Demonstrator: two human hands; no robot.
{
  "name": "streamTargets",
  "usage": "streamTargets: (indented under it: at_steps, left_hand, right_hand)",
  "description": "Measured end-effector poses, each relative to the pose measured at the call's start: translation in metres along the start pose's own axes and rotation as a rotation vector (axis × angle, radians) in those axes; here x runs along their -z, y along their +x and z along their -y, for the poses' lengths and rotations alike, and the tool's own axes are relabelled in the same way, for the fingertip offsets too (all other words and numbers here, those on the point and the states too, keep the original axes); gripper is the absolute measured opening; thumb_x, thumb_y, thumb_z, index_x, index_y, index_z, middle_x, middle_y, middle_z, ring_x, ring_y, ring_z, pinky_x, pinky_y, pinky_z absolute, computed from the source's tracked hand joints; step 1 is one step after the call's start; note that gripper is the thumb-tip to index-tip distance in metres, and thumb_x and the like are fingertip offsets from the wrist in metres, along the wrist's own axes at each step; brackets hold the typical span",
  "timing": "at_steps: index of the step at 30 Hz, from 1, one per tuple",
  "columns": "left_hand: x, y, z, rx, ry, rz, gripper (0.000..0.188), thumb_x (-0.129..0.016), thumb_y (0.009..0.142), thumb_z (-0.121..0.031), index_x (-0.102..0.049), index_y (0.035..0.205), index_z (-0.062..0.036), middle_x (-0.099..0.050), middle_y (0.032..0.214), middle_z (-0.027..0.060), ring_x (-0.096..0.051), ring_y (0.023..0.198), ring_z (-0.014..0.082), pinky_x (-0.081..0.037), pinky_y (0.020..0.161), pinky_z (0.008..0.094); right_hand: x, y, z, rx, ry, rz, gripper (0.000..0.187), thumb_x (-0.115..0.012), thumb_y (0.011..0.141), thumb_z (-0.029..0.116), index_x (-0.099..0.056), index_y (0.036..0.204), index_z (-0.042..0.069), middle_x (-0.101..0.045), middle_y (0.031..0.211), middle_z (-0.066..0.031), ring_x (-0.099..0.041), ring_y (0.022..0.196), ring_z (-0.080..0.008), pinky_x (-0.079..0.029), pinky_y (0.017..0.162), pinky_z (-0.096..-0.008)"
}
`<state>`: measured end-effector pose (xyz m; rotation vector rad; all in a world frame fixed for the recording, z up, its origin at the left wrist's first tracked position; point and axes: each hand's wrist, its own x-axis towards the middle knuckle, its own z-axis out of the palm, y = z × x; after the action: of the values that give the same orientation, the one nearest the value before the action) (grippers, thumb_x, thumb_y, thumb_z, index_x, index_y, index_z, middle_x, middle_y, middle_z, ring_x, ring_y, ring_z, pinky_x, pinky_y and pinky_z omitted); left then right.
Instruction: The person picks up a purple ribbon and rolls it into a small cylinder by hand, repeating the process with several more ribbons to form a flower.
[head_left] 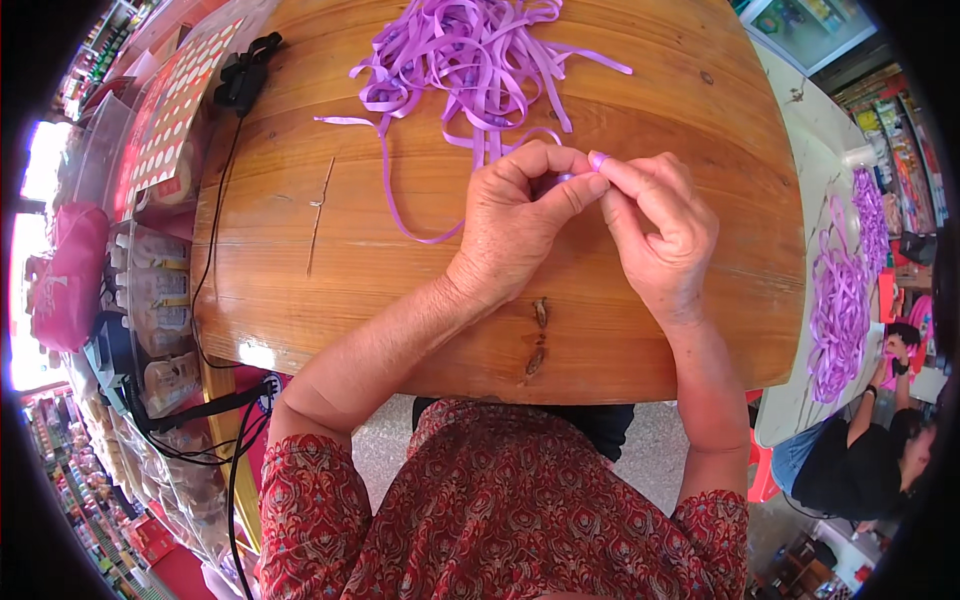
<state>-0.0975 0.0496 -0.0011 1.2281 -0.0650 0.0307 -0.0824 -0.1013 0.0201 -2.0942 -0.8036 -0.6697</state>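
Both hands meet over the wooden table, fingertips nearly touching. My left hand [510,220] is closed, thumb and forefinger pinching a purple ribbon [420,238] that trails in a loop across the wood. My right hand [668,225] is closed too, its thumb and forefinger on a short purple piece of ribbon [598,160] at the same spot. Fingers hide most of the held part, so any knot or fold there cannot be made out. Just beyond lies a tangled heap of purple ribbons [460,60], with loose ends spreading toward my hands.
A thin twisted wire-like strand [317,205] lies on the wooden table [400,340], left of my hands. Farther left are a black cable with a clip-like block [240,80] and plastic tubs [160,290]. More purple ribbons [840,310] cover a pale side table, where another person [860,455] sits.
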Motion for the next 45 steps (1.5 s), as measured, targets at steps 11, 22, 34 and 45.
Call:
streamTargets:
  at_steps: [11,22,34,45]
  left_hand:
    - [0.000,-0.001,-0.013,0.100,-0.127,0.077,0.004,-0.067,0.086,-0.008,-0.065,0.087,-0.0036,-0.061,0.082,-0.0039,-0.052,0.078,0.0034,-0.042,0.072,0.0185]
    - [0.004,-0.001,-0.018,0.236,-0.188,0.082,0.003,-0.065,0.084,-0.005,-0.065,0.087,-0.0032,-0.064,0.085,-0.0004,-0.055,0.081,0.0057,-0.042,0.076,0.0197]
    - [0.017,0.008,-0.021,0.379,-0.036,0.120,0.006,-0.070,0.080,-0.005,-0.068,0.085,-0.0010,-0.059,0.072,-0.0027,-0.047,0.061,0.0026,-0.035,0.053,0.0182]
    - [0.010,0.003,-0.026,0.247,-0.012,0.168,0.016,-0.071,0.084,-0.013,-0.066,0.093,-0.0009,-0.060,0.081,-0.0022,-0.051,0.071,0.0030,-0.040,0.063,0.0173]
  right_hand:
    - [0.013,0.004,0.001,-0.586,0.607,0.162,0.028,-0.065,0.084,-0.003,-0.062,0.112,0.000,-0.064,0.091,-0.0027,-0.059,0.085,-0.0083,-0.048,0.081,-0.0226]
    - [0.012,0.001,0.003,-0.052,0.048,0.139,0.030,-0.063,0.077,-0.013,-0.069,0.102,0.002,-0.061,0.081,-0.0047,-0.058,0.077,-0.0153,-0.046,0.072,-0.0246]
    - [0.012,0.005,-0.005,0.384,-0.174,0.068,0.035,-0.072,0.063,-0.002,-0.070,0.098,0.003,-0.058,0.076,-0.0024,-0.054,0.070,-0.0194,-0.044,0.066,-0.0321]
    - [0.018,0.006,-0.010,0.181,-0.095,0.023,0.032,-0.075,0.067,-0.003,-0.068,0.099,0.002,-0.062,0.079,-0.0053,-0.057,0.071,-0.0172,-0.046,0.065,-0.0265]
